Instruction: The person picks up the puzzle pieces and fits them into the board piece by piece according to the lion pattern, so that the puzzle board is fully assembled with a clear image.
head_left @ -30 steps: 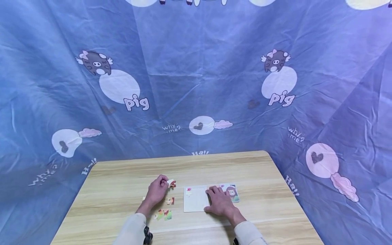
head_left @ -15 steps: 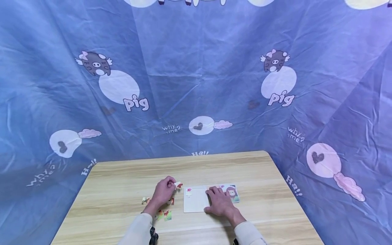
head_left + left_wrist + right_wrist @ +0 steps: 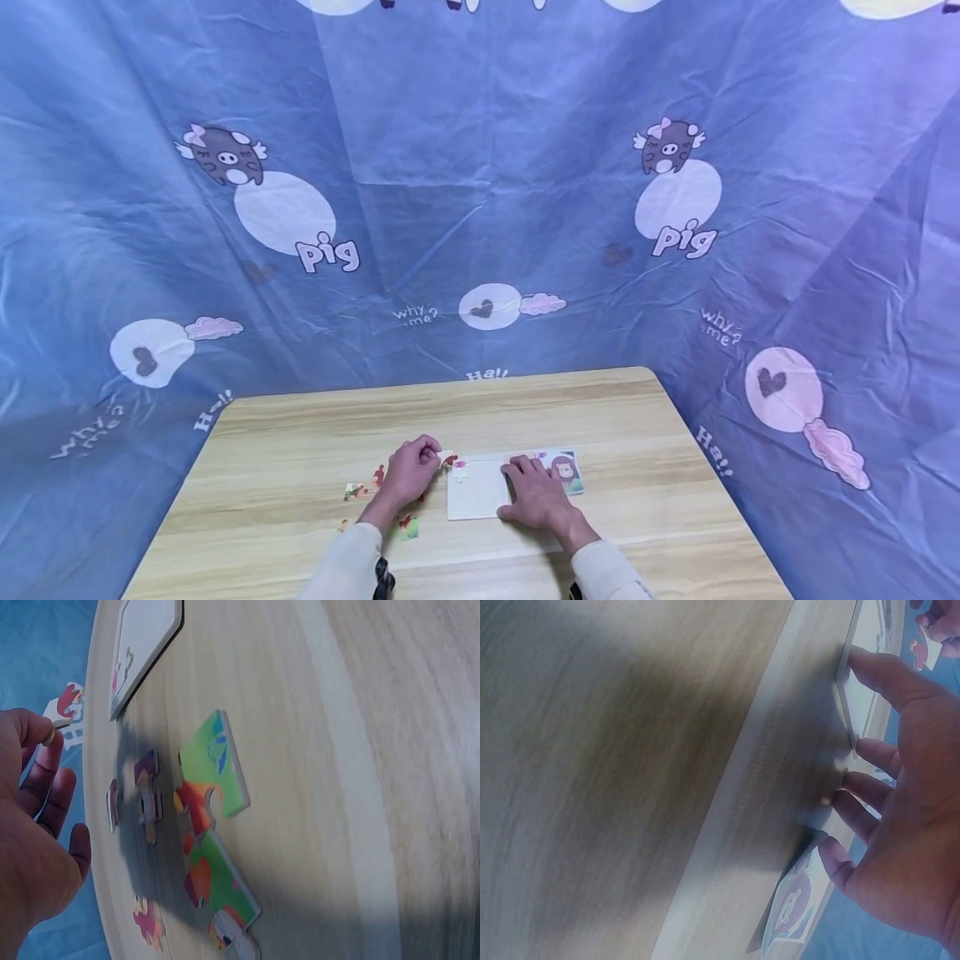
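Note:
My left hand [image 3: 412,471] pinches a jigsaw piece [image 3: 66,703] with a red patch between thumb and forefinger, raised at the far left corner of a shallow white puzzle tray [image 3: 477,497]. One pink-and-white piece [image 3: 460,468] lies in that corner of the tray. My right hand [image 3: 536,492] rests with spread fingers at the tray's right side; thumb and forefinger touch its edge [image 3: 847,712]. Its other fingers lie by a picture card [image 3: 567,472] with a maned animal on it, partly covering the card.
Several loose jigsaw pieces lie left of the tray, among them a green-and-red piece [image 3: 214,769] and a piece farther left [image 3: 354,492]. My left forearm hides some of them. A blue printed cloth [image 3: 420,208] hangs around the wooden table [image 3: 555,400].
My left hand has carried the pinched piece rightward to the tray's far left corner, uncovering loose pieces at the left. My right hand stays in place.

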A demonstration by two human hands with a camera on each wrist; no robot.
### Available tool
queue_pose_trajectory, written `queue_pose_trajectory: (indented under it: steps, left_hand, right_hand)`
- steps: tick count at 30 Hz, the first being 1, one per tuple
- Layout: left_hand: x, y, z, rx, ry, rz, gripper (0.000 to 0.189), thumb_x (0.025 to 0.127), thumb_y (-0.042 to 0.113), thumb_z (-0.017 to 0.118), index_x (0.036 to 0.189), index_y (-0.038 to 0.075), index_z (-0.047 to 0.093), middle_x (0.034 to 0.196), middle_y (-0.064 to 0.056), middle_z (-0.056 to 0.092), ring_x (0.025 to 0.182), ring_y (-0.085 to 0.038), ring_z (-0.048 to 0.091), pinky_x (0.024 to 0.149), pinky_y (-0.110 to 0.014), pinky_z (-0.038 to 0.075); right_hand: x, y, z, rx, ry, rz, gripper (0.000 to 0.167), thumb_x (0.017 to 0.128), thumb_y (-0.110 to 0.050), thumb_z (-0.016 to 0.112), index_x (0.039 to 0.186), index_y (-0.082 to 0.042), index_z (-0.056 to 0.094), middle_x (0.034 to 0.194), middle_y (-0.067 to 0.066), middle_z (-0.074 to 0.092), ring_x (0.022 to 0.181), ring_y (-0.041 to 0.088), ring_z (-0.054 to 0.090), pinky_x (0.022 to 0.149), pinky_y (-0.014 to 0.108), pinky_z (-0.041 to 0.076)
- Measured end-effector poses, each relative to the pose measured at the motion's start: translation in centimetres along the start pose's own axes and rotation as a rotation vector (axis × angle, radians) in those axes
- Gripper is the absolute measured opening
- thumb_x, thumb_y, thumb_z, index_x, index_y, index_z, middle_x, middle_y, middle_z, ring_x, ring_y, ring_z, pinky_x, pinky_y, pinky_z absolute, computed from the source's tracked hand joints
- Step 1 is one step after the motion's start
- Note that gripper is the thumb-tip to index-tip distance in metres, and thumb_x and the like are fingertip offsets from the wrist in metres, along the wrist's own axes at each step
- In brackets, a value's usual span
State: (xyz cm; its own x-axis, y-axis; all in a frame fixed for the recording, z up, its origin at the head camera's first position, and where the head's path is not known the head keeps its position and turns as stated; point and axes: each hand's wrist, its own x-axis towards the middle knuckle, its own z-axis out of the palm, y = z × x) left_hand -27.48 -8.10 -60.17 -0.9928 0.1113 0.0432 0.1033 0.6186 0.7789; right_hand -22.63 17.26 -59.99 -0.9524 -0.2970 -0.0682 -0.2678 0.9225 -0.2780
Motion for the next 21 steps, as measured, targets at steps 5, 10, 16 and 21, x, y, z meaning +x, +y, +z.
queue_pose_trajectory:
  steps: [5,10,16,21]
  left_hand:
    - [0.0,0.1,1.0,0.012,-0.011,0.018,0.009,0.086,0.013,0.061,0.092,0.019,0.066,0.072,0.010,0.055,0.074,-0.010,0.047,0.088,-0.042,0.038]
    - [0.0,0.7,1.9,0.022,-0.026,0.056,0.010,0.086,0.013,0.061,0.093,0.015,0.067,0.072,0.011,0.056,0.075,-0.010,0.047,0.091,-0.046,0.034]
    - [0.2,1.0,2.7,0.036,-0.017,0.077,0.011,0.086,0.011,0.059,0.093,0.014,0.067,0.070,0.010,0.056,0.074,-0.010,0.047,0.089,-0.046,0.033]
    - [0.2,1.1,3.5,0.038,-0.006,0.091,0.013,0.083,0.009,0.059,0.090,0.016,0.068,0.068,0.012,0.057,0.074,-0.009,0.046,0.088,-0.045,0.032]
  right_hand:
    - [0.0,-0.1,0.1,-0.001,-0.005,-0.001,0.077,0.069,-0.053,0.076,0.133,-0.015,0.055,0.136,0.008,0.051,0.122,0.032,0.049,0.098,0.064,0.035]
    - [0.0,-0.1,0.1,0.012,-0.006,0.006,0.078,0.070,-0.053,0.075,0.134,-0.014,0.054,0.138,0.009,0.050,0.124,0.033,0.049,0.100,0.066,0.033]
    - [0.2,0.1,-0.1,0.003,0.006,0.003,0.077,0.070,-0.052,0.075,0.133,-0.015,0.054,0.137,0.009,0.051,0.124,0.033,0.049,0.101,0.067,0.031]
    - [0.2,0.1,-0.1,-0.006,0.005,0.003,0.077,0.070,-0.053,0.075,0.133,-0.015,0.054,0.138,0.008,0.051,0.124,0.032,0.049,0.101,0.067,0.032]
